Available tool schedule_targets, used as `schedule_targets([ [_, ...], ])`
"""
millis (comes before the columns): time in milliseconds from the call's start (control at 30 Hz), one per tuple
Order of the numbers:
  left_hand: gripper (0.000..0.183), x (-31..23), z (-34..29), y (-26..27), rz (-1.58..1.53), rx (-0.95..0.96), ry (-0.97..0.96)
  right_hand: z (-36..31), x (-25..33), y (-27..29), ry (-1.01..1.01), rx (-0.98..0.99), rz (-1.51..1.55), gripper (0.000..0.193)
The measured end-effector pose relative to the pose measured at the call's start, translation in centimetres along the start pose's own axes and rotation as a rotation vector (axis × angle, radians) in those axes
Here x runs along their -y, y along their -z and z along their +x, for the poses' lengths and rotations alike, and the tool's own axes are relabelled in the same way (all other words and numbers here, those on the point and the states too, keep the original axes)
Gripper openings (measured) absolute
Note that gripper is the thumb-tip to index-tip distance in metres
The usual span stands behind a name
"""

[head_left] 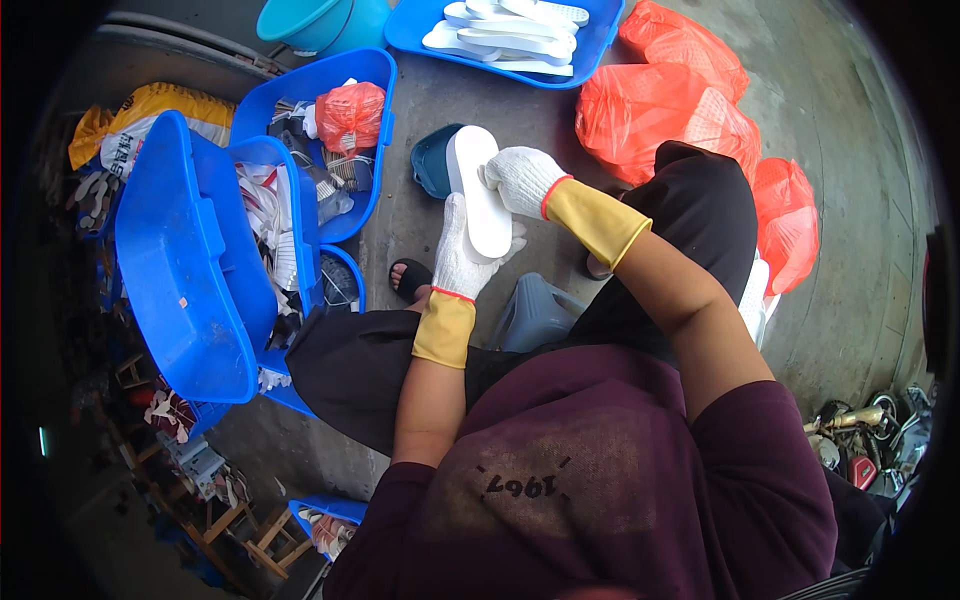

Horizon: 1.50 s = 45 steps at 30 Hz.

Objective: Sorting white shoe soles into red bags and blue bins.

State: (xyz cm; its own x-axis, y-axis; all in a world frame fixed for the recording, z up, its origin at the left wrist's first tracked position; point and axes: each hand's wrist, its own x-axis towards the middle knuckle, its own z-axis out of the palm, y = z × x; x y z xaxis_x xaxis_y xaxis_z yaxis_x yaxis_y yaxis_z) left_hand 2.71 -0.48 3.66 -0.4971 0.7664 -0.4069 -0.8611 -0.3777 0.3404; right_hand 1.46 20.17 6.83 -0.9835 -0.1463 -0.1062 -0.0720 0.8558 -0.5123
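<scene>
A white shoe sole [480, 205] is held up in front of me, its long side running away from my body. My left hand [462, 245], in a white knit glove with a yellow cuff, is closed around its near left part from below. My right hand [525, 182], gloved the same way, presses curled fingers against the sole's right edge; whether a small tool is inside them is hidden. Just beyond the sole, partly covered by it, a dark teal basin [430, 165] stands on the floor.
A blue tub [396, 40] of white soles lies ahead. Red plastic bags [640, 110] sit at the right. Large blue bins [185, 300] with scraps crowd the left, near a turquoise bucket [372, 22]. A grey plastic stool [530, 315] is between my legs.
</scene>
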Motion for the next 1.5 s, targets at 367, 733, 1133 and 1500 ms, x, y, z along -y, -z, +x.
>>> schedule_targets([
  [367,0.061,0.3,2.6,-6.5,0.009,-0.257,-0.002,-2.5,3.4,0.3,-0.347,-0.23,0.838,0.012],
  [733,0.059,2.6,5.0,-5.4,0.073,-0.147,-0.015,1.3,1.1,2.5,-0.468,-0.26,0.627,0.038],
  [1133,0.061,2.0,2.2,-2.7,0.158,-0.044,-0.003,3.4,0.7,4.1,-0.528,-0.278,0.629,0.036],
  [1500,0.063,0.3,1.2,-2.9,-0.023,0.074,-0.029,1.8,2.1,0.6,-0.458,-0.184,0.539,0.039],
])
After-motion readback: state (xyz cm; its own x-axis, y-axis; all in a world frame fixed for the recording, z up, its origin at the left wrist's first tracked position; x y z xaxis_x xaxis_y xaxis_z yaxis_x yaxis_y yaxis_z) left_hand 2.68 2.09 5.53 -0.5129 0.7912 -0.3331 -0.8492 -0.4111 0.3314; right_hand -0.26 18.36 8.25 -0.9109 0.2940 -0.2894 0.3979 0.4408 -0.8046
